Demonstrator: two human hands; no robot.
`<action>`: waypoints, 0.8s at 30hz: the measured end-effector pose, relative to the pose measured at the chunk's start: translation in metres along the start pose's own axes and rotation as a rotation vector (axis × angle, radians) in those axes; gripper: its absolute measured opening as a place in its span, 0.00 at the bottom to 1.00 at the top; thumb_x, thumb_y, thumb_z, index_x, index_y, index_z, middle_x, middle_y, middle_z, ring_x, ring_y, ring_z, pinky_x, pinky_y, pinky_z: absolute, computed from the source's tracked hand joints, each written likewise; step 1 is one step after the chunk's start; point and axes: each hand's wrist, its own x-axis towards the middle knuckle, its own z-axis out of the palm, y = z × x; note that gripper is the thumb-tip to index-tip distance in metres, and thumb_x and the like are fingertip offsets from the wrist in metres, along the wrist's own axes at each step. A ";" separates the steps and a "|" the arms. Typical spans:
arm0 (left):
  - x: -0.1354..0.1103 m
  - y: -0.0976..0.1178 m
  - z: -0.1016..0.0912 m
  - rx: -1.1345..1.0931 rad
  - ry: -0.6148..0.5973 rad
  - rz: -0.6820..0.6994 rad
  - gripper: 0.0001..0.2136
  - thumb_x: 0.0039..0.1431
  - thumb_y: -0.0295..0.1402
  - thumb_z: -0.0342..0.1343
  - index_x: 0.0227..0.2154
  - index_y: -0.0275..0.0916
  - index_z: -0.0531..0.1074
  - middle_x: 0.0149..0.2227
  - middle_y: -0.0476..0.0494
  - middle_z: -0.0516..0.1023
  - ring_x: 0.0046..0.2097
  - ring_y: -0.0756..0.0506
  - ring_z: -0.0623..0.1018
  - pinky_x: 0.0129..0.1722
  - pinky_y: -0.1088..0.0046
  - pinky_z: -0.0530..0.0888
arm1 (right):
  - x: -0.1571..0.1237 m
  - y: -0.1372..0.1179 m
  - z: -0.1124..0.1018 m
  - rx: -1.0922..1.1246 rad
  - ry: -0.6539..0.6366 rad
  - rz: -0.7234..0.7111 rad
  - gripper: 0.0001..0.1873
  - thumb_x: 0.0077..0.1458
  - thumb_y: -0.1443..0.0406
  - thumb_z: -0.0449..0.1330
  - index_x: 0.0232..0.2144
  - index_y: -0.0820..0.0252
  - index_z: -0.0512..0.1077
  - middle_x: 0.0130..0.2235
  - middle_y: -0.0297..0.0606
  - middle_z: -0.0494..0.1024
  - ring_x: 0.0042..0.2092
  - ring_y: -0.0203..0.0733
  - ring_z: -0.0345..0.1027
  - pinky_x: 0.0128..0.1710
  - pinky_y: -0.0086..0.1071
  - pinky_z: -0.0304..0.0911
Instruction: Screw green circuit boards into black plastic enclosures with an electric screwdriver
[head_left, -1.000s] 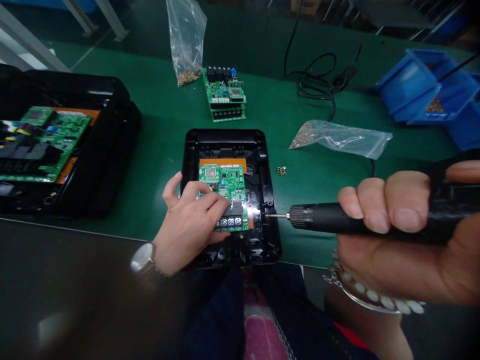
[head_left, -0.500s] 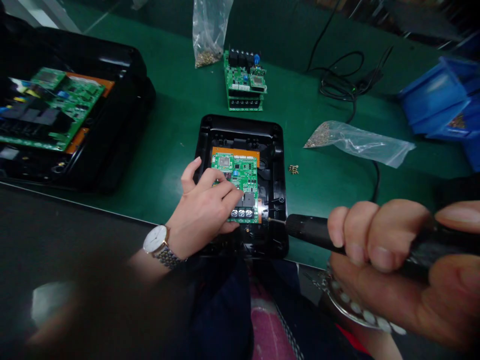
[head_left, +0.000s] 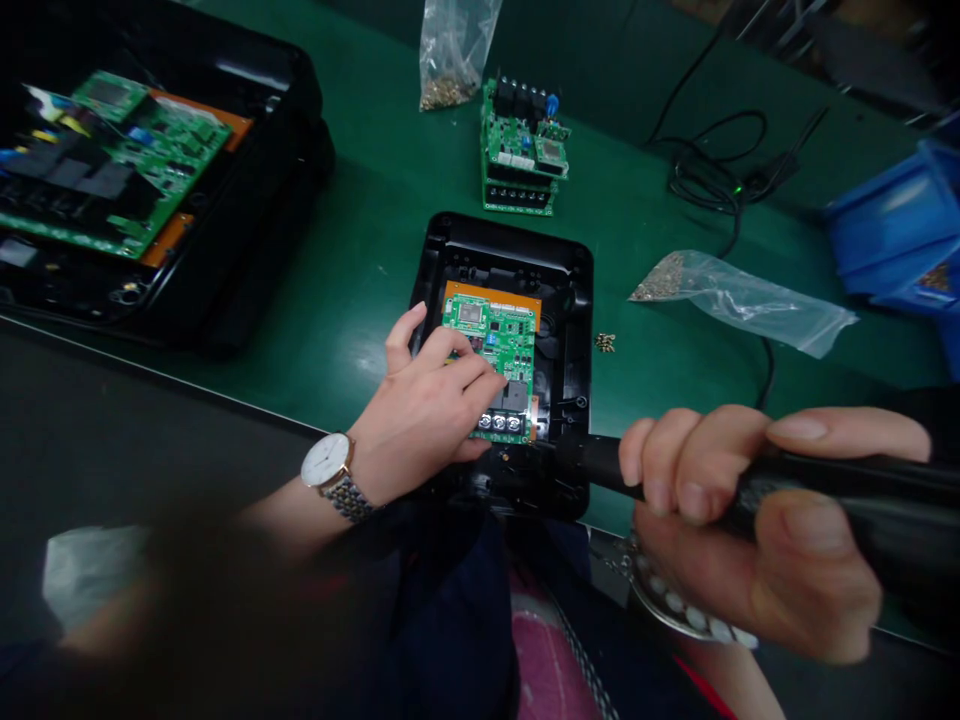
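Observation:
A green circuit board [head_left: 517, 345] lies in a black plastic housing [head_left: 576, 300], with an orange sheet [head_left: 536, 308] beneath it. My left hand [head_left: 435, 405] rests over the board's left side, its bent fingers gripping the board. The exact contact of the fingertips is partly hidden. My right hand [head_left: 712, 490] is wrapped round a black electric screwdriver [head_left: 600, 462], held nearly level. Its tip end points left at the board's lower right corner, inside the housing; the bit itself is hard to make out.
Stacked circuit boards [head_left: 525, 150] stand behind the housing. Loose screws [head_left: 605, 343] lie to its right, near a bag of screws [head_left: 739, 295]; another screw bag [head_left: 454, 60] is at the back. A larger black housing [head_left: 300, 110] sits left. Cables [head_left: 720, 180] and blue bins [head_left: 892, 230] are right.
The screwdriver in my right hand has moved left, further over the housing by the board's corner. My left hand stays on the board. The whole view has shifted slightly.

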 end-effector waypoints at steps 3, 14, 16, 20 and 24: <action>-0.001 0.000 0.000 -0.012 -0.007 -0.003 0.30 0.43 0.44 0.75 0.49 0.43 0.73 0.45 0.50 0.77 0.54 0.36 0.68 0.68 0.41 0.41 | 0.001 0.004 -0.001 -0.001 -0.030 -0.001 0.12 0.59 0.68 0.61 0.45 0.59 0.66 0.25 0.31 0.69 0.23 0.36 0.61 0.25 0.38 0.62; -0.002 0.001 0.002 -0.021 0.007 -0.021 0.27 0.43 0.43 0.74 0.46 0.42 0.74 0.43 0.51 0.76 0.54 0.36 0.67 0.68 0.40 0.42 | 0.002 0.010 0.010 -0.081 -0.243 -0.072 0.14 0.57 0.74 0.59 0.46 0.63 0.66 0.28 0.34 0.73 0.26 0.37 0.67 0.27 0.41 0.66; -0.002 0.001 0.001 -0.020 0.009 -0.020 0.28 0.42 0.44 0.75 0.46 0.42 0.74 0.44 0.51 0.76 0.54 0.37 0.67 0.68 0.41 0.42 | 0.001 0.009 0.015 -0.090 -0.263 -0.042 0.15 0.55 0.78 0.58 0.44 0.64 0.66 0.29 0.34 0.73 0.28 0.38 0.69 0.29 0.42 0.67; -0.002 0.001 0.001 -0.040 0.004 -0.023 0.28 0.42 0.43 0.75 0.45 0.42 0.74 0.43 0.52 0.76 0.53 0.37 0.67 0.68 0.41 0.42 | -0.002 0.012 0.022 -0.094 -0.260 -0.059 0.15 0.53 0.79 0.60 0.42 0.65 0.66 0.29 0.33 0.73 0.28 0.37 0.69 0.29 0.41 0.68; -0.003 -0.001 0.003 -0.077 0.004 -0.023 0.29 0.41 0.42 0.76 0.46 0.41 0.73 0.44 0.51 0.77 0.53 0.38 0.68 0.68 0.42 0.42 | -0.001 0.021 0.025 -0.081 -0.225 -0.068 0.13 0.56 0.76 0.61 0.43 0.64 0.66 0.27 0.31 0.72 0.27 0.36 0.67 0.28 0.39 0.68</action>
